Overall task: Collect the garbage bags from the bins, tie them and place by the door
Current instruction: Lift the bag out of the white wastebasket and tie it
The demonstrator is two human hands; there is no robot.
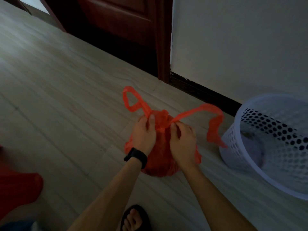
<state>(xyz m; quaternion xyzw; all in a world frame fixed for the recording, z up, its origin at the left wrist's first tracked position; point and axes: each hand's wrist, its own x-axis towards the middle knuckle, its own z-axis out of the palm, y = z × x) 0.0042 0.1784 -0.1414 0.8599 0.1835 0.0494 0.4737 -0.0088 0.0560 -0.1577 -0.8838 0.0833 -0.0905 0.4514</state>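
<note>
A red plastic garbage bag (160, 165) sits on the pale floor in front of me, full and rounded. My left hand (145, 132), with a black band on its wrist, pinches the base of the bag's left handle loop (133, 100). My right hand (182, 140) pinches the base of the right handle loop (213, 124), which trails out toward the bin. The two handles cross at the bag's neck between my thumbs. A white perforated bin (273, 147) stands at the right. A dark red door (120, 20) is at the top.
A white wall (233, 39) with a dark skirting board runs behind the bin. Something lies inside the bin, unclear what. A red object (18, 189) shows at the lower left edge. My sandalled foot (135, 219) is at the bottom.
</note>
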